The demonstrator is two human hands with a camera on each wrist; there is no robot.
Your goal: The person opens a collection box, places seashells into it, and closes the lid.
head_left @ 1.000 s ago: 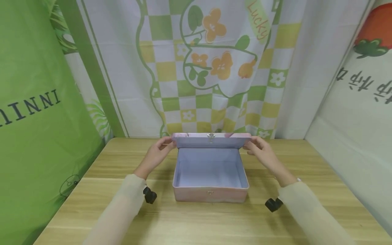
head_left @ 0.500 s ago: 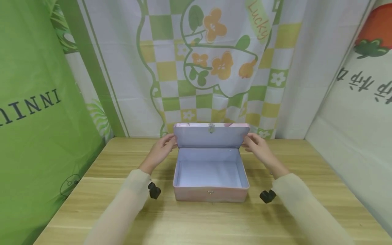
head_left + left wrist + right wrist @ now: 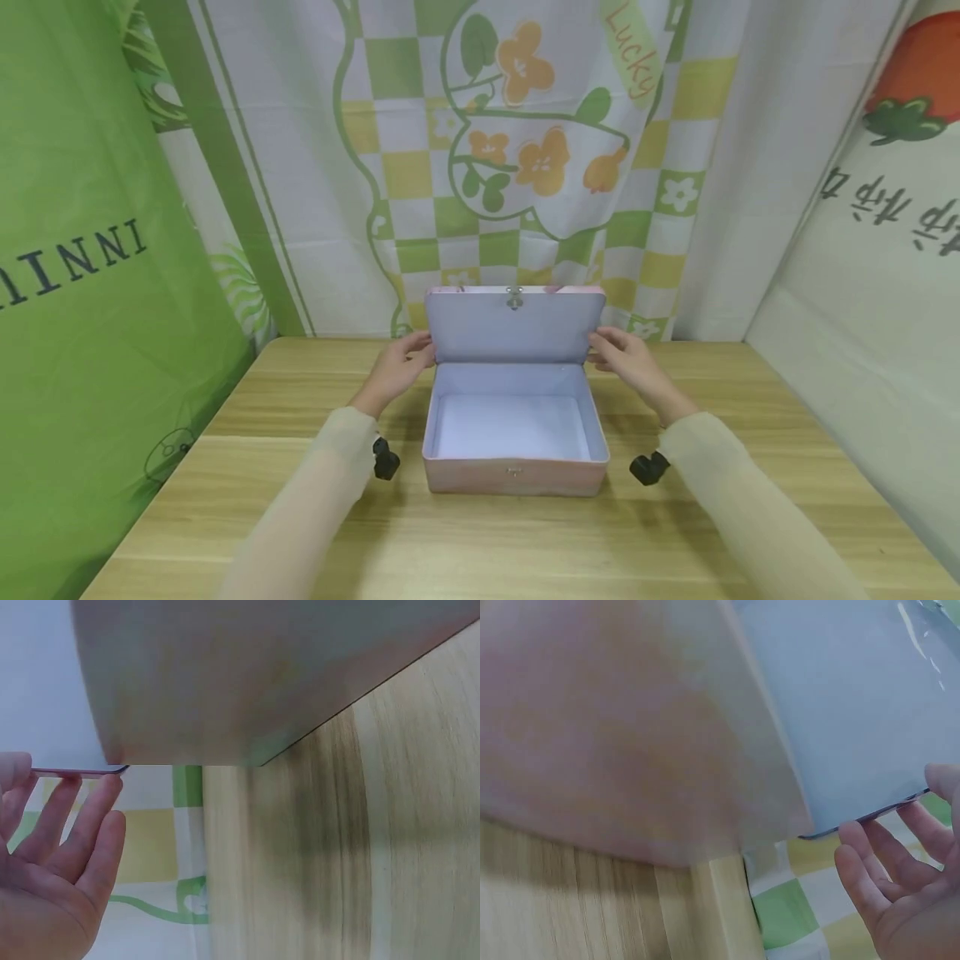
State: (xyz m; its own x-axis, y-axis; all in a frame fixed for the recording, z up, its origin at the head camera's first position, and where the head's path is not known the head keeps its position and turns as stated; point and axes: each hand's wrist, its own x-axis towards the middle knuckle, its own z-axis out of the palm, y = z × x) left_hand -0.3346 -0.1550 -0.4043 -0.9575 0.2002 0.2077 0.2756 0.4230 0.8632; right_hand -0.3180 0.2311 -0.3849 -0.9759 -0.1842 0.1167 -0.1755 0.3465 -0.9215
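Pink hinged box (image 3: pixel 516 477), lid (image 3: pixel 517 327) raised between two hands

Box sits mid-table on a wood-grain tabletop (image 3: pixel 480 546), front wall toward the wearer, small catch (image 3: pixel 513 472) at its centre. Lid stands steeply up from the back edge; metal latch (image 3: pixel 513 297) at the middle of its top rim. Lining pale bluish-white.

Left hand (image 3: pixel 397 367) pinches the lid's left side edge: thumb on the inner face, fingers beyond the rim, little finger off it. Right hand (image 3: pixel 632 362) does likewise on the right edge, thumb inside, fingers behind and partly spread.

Surroundings: checked curtain (image 3: pixel 420 183) in green, yellow and white hangs behind the table, printed with orange flowers and the word "Lucky". Raised lid covers part of its lower pattern; cannot tell whether the two touch. Green cloth (image 3: pixel 75 167) with dark lettering closes the left side; white cloth (image 3: pixel 862 333), with a printed orange fruit and dark characters, closes the right.

Near the box: left black wrist device (image 3: pixel 386 460) and right black wrist device (image 3: pixel 648 468) show beside the cream sleeves (image 3: pixel 315 492), one on either side of the box, apart from its walls. In both wrist views the box's side wall fills much of the upper area.
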